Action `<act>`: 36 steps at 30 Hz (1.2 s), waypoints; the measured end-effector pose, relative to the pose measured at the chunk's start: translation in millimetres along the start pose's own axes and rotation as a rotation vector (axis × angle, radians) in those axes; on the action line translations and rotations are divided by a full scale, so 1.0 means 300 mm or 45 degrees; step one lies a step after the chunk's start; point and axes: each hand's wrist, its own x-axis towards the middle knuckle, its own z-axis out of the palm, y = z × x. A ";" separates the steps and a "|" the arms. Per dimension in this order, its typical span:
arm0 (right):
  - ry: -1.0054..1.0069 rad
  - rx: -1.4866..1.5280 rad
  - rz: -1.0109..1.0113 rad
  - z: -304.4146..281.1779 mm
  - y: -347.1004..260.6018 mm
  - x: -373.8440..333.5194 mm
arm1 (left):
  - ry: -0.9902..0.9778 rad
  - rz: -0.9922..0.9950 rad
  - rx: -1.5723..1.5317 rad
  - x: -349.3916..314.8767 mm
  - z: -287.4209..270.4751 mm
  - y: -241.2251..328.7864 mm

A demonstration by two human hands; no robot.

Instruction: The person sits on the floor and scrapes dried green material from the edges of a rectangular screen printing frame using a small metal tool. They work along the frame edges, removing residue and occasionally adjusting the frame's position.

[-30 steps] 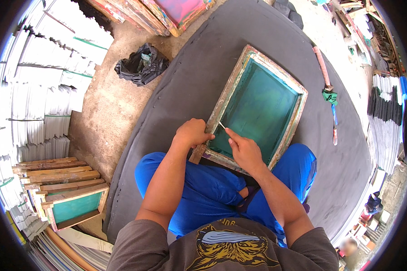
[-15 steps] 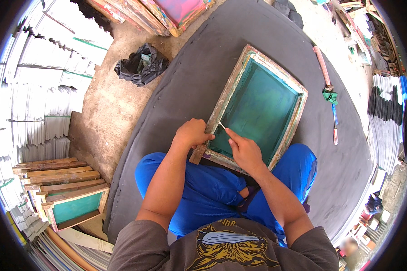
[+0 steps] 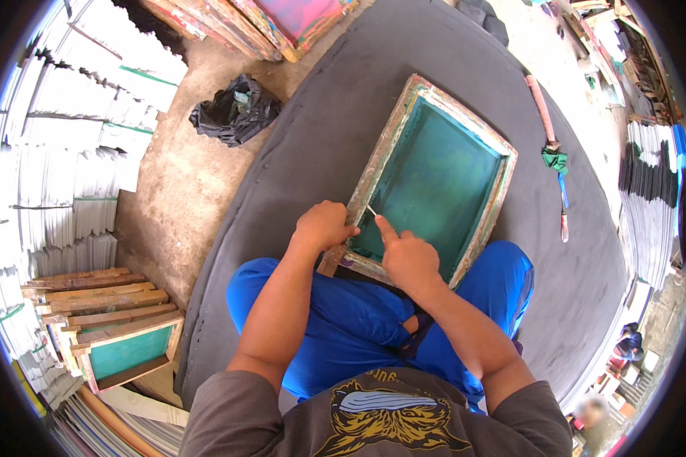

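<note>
A wooden screen-printing frame (image 3: 392,141) with teal mesh (image 3: 434,183) lies on a dark grey mat (image 3: 312,137), its near edge over my lap. My left hand (image 3: 322,225) grips the frame's near left edge. My right hand (image 3: 405,257) rests on the mesh at the near left corner, index finger stretched out, pinching a thin pale sliver (image 3: 371,209) against the frame's inner edge.
A black plastic bag (image 3: 235,113) lies on the concrete to the left. Stacked wooden frames (image 3: 103,316) and white paper piles (image 3: 76,152) stand at the left. A pink-handled tool with a green rag (image 3: 550,145) lies at right. More frames (image 3: 282,23) lean at the top.
</note>
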 end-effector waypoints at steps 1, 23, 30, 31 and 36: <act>-0.016 -0.070 0.011 0.007 -0.022 -0.002 | 0.071 0.032 0.050 0.002 0.017 -0.004; -0.193 1.483 0.241 0.169 0.112 0.054 | -0.090 -0.091 0.048 -0.007 -0.024 0.034; 0.100 0.855 -0.062 0.188 0.137 0.049 | 0.032 -0.024 0.069 -0.007 -0.009 0.029; -0.012 1.094 -0.010 0.199 0.159 0.067 | -0.017 -0.056 0.079 -0.009 -0.025 0.047; -0.163 1.325 0.097 0.131 0.147 0.065 | -0.115 -0.072 0.026 -0.001 -0.033 0.022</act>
